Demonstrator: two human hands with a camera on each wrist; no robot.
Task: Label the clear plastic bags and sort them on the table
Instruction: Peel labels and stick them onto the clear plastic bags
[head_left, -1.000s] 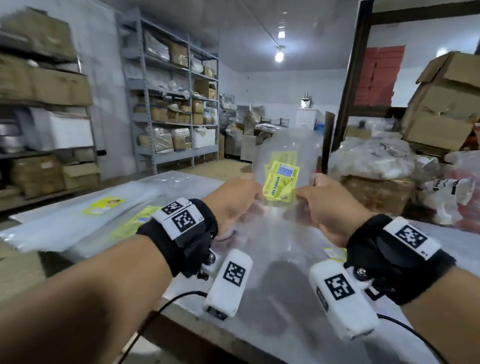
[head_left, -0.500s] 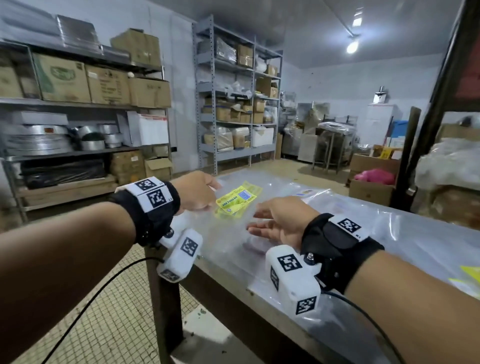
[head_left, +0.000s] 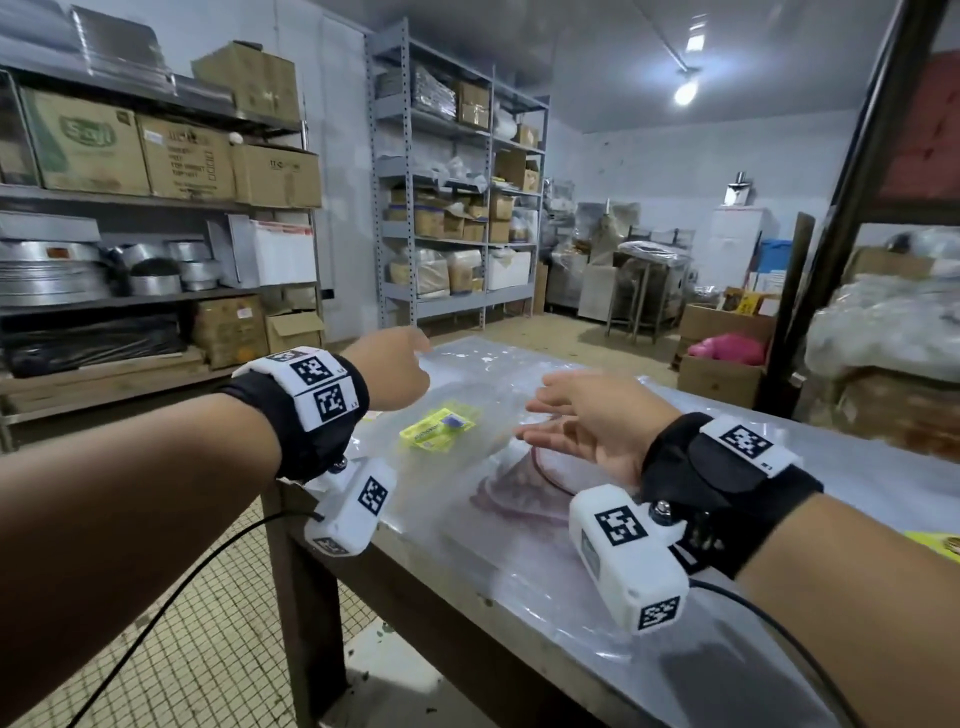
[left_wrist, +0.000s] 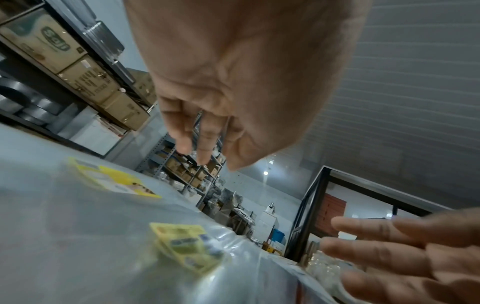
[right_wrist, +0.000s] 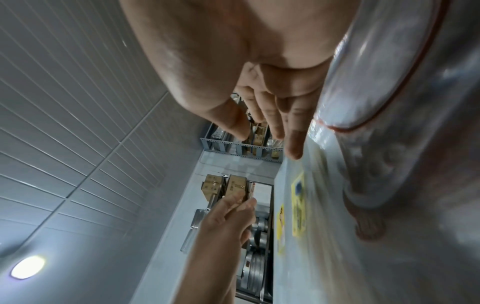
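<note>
Your fingers (head_left: 540, 434) on the right hand (head_left: 587, 421) were spread and held nothing; those of your left hand (head_left: 397, 371) hung loosely curled, also holding nothing. Between and below both sets of fingers, the clear plastic bag (head_left: 467, 405) lay flat on the desk (head_left: 857, 467), its yellow label (head_left: 439, 427) facing up.

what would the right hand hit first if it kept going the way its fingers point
Probably the yellow label on the clear bag lying on the table. The open right hand points left toward it, just above the plastic; the left hand sits higher and farther. Depth is uncertain.
</note>
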